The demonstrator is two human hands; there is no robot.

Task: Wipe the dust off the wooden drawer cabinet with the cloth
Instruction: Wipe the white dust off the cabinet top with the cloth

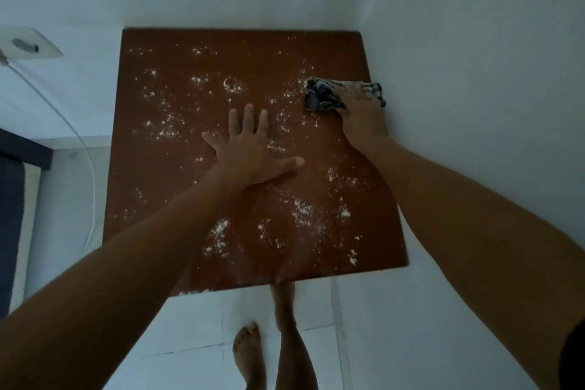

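Note:
The reddish-brown wooden cabinet top [177, 187] fills the middle of the view, speckled all over with white dust [302, 209]. My left hand [250, 152] lies flat on the top near its centre, fingers spread, holding nothing. My right hand [361, 108] presses a crumpled dark patterned cloth [323, 95] onto the top close to its right edge, toward the back. Part of the cloth sticks out past my fingers on the right side.
White walls close in behind the cabinet and along its right side [474, 73]. A white wall socket [28, 47] with a white cable [85, 149] hangs at the left. My bare feet [250, 355] stand on pale floor tiles in front. Dark furniture [12, 187] sits at the far left.

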